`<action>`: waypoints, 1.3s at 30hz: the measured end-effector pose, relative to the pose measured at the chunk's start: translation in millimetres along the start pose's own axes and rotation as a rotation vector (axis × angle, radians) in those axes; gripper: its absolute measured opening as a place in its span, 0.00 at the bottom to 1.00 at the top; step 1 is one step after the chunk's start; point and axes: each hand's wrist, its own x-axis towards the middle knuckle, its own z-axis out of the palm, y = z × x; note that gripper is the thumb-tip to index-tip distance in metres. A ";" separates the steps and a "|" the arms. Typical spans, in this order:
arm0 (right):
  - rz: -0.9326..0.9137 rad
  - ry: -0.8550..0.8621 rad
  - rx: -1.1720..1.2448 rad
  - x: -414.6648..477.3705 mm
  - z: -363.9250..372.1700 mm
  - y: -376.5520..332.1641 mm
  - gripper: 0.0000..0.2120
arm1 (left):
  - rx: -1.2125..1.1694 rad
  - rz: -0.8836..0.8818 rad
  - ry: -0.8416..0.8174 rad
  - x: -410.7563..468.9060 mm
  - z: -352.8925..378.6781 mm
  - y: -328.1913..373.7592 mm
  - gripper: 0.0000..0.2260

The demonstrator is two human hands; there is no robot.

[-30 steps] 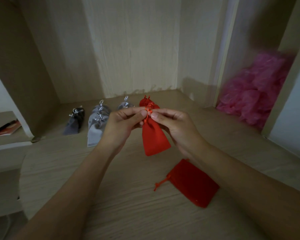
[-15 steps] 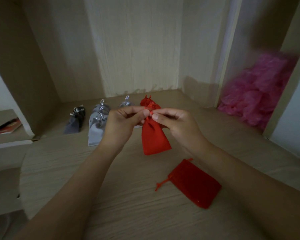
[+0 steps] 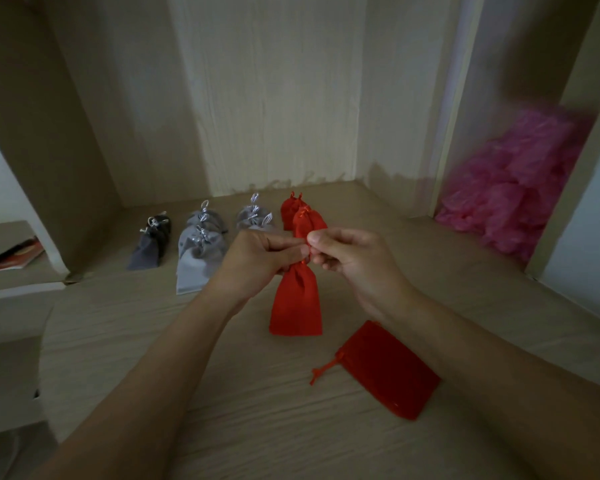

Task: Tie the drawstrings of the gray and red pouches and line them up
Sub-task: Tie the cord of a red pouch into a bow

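We pinch the held red pouch point(image 3: 297, 299) at its gathered neck, its body hanging down at the centre. A flat red pouch point(image 3: 388, 372) lies near and to the right, its drawstring trailing left. Along the far side lie, left to right, a dark gray pouch point(image 3: 149, 242), light gray pouches point(image 3: 196, 265) with knotted silver cords, and a far red pouch point(image 3: 287, 211).

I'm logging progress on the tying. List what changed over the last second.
The left grip and right grip dropped slightly toward the person. The held red pouch swung from slanting right to hanging nearly straight, its gathered top now clear above the fingers. Unchanged: both grips pinch its neck; the gray pouches in the row and the loose red pouch on the table stayed put.
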 end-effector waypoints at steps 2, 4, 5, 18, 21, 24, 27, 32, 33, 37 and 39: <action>-0.081 0.016 -0.138 -0.6 0.4 2.5 0.02 | 0.033 -0.022 -0.072 -1.5 -1.5 0.3 0.05; -0.158 0.011 -0.261 -1.2 0.4 3.3 0.02 | 0.048 -0.029 -0.122 -3.0 -3.4 2.0 0.04; -0.189 0.006 -0.302 -1.9 0.6 3.0 0.02 | 0.052 -0.032 -0.125 -3.0 -3.9 2.3 0.04; -0.290 0.041 -0.231 -0.9 0.4 -2.4 0.04 | -0.321 -0.031 0.078 3.2 12.7 -3.9 0.07; -0.303 0.034 -0.213 -2.2 0.5 -7.2 0.05 | -0.355 0.013 0.057 3.7 13.2 -5.5 0.08; -0.317 0.051 -0.220 -2.6 1.1 -9.5 0.05 | -0.360 0.056 0.009 2.9 12.7 -4.8 0.08; -0.345 0.093 -0.253 -1.5 -0.5 -11.0 0.04 | -0.371 0.097 -0.045 1.1 13.6 -2.1 0.11; -0.424 0.051 -0.314 -5.7 0.9 -15.0 0.03 | -0.425 0.123 0.049 -0.5 14.2 -1.0 0.13; -0.418 0.036 -0.311 -5.7 1.3 -14.5 0.03 | -0.424 0.120 0.074 0.4 14.1 -2.1 0.13; -0.324 0.022 -0.237 -2.0 1.3 -10.5 0.05 | -0.345 0.125 0.110 2.6 15.2 -4.9 0.10; -0.188 0.003 -0.108 -0.2 1.5 -10.7 0.06 | -0.258 0.172 0.119 2.5 15.1 -5.3 0.09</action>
